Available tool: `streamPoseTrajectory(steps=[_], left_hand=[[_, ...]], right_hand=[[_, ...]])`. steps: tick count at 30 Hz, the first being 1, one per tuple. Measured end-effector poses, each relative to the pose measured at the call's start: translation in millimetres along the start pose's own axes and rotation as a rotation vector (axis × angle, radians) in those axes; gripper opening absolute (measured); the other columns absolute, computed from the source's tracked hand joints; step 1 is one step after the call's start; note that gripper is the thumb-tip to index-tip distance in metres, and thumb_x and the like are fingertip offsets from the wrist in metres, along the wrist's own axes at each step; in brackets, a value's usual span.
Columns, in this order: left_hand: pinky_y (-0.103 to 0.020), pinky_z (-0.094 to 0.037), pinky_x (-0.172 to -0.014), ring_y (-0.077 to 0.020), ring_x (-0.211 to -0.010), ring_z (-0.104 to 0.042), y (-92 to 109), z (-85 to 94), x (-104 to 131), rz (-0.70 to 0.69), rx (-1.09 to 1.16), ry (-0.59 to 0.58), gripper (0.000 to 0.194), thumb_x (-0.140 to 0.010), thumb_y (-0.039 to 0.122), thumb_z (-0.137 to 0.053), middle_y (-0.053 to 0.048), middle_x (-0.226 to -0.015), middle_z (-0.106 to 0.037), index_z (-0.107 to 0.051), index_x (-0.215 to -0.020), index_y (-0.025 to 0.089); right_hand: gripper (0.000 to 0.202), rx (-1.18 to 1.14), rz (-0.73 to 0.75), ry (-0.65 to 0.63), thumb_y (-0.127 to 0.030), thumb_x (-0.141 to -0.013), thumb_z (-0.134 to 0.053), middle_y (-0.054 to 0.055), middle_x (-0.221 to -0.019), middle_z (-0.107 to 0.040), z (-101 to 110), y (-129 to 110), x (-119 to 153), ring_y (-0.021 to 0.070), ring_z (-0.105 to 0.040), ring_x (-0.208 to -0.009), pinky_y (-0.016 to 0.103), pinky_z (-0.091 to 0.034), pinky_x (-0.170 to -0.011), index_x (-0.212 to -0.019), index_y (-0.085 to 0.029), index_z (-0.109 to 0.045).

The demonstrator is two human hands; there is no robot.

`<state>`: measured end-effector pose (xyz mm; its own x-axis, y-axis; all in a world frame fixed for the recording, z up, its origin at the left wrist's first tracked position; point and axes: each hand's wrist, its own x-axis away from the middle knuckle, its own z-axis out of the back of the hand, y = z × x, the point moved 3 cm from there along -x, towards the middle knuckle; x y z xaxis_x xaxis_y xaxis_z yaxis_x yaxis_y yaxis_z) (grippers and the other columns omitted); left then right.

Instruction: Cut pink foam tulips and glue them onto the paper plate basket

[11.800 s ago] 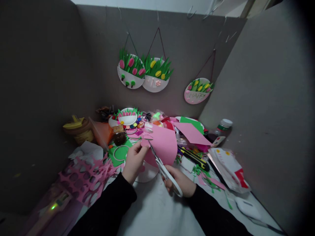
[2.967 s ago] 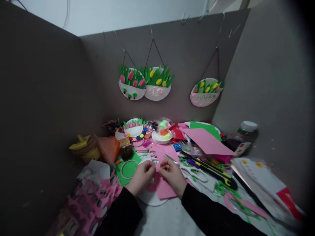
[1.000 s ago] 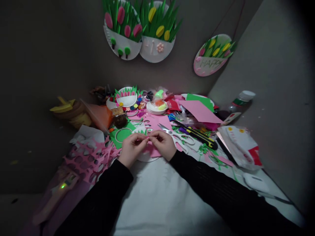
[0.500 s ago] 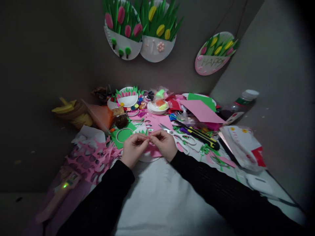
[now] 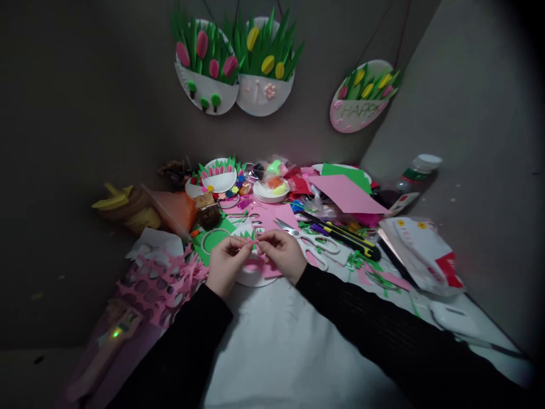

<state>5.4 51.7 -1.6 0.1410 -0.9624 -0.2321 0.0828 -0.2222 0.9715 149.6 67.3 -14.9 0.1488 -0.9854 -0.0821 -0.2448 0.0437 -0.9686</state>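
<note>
Near the middle of the table, my left hand (image 5: 227,261) and my right hand (image 5: 283,254) face each other, fingertips almost touching. Both pinch a small pink piece (image 5: 254,243), mostly covered by the fingers. Below it lies a white paper plate (image 5: 258,279) with green paper grass (image 5: 247,234) on it, partly hidden by my hands. A pink sheet (image 5: 276,216) lies behind and under the plate's right side. White-handled scissors (image 5: 313,243) rest just right of my right hand.
Yellow-black cutters (image 5: 355,241), a plastic package (image 5: 423,253) and a bottle (image 5: 415,179) are on the right. Pink paper scraps (image 5: 155,284), an orange cone (image 5: 174,210) and a glue gun (image 5: 106,346) are on the left. Decorated plates (image 5: 266,96) hang on the wall.
The view has tilted up slightly. My fingertips have drawn a little apart, with more of the small pink piece and the plate beneath showing.
</note>
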Motion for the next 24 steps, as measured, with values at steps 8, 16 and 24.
streamPoseTrajectory(steps=[8,16,24], left_hand=[[-0.027,-0.049,-0.072,-0.0153,-0.075,-0.063,1.8,-5.2,3.8,0.016,-0.02,-0.029,0.014,-0.07,0.027,-0.071,-0.003,-0.076,-0.067,-0.062,-0.068,0.016],[-0.029,-0.05,-0.075,-0.0161,-0.078,-0.064,9.2,-6.3,5.3,-0.028,-0.088,-0.023,0.012,-0.071,0.027,-0.071,-0.004,-0.077,-0.069,-0.066,-0.07,0.016],[-0.026,-0.049,-0.071,-0.0141,-0.073,-0.063,1.9,-8.0,5.7,0.051,0.026,0.004,0.016,-0.069,0.027,-0.072,-0.002,-0.072,-0.067,-0.061,-0.065,0.016]], right_hand=[[0.024,-0.004,-0.01,-0.02,-0.039,-0.07,-0.07,-0.002,-0.056,-0.062,1.8,0.4,-0.6,0.0083,-0.048,-0.038,0.021,-0.039,-0.037,-0.076,-0.017,-0.064],[0.022,-0.003,0.009,0.003,-0.037,-0.069,-0.07,-0.003,-0.053,-0.06,0.7,-5.8,0.0,0.0083,-0.047,-0.038,0.021,-0.039,-0.038,-0.072,-0.017,-0.063],[0.021,0.003,-0.019,0.009,-0.036,-0.069,-0.069,-0.003,-0.053,-0.061,-1.9,-5.5,3.2,0.008,-0.046,-0.038,0.021,-0.037,-0.038,-0.072,-0.016,-0.063]])
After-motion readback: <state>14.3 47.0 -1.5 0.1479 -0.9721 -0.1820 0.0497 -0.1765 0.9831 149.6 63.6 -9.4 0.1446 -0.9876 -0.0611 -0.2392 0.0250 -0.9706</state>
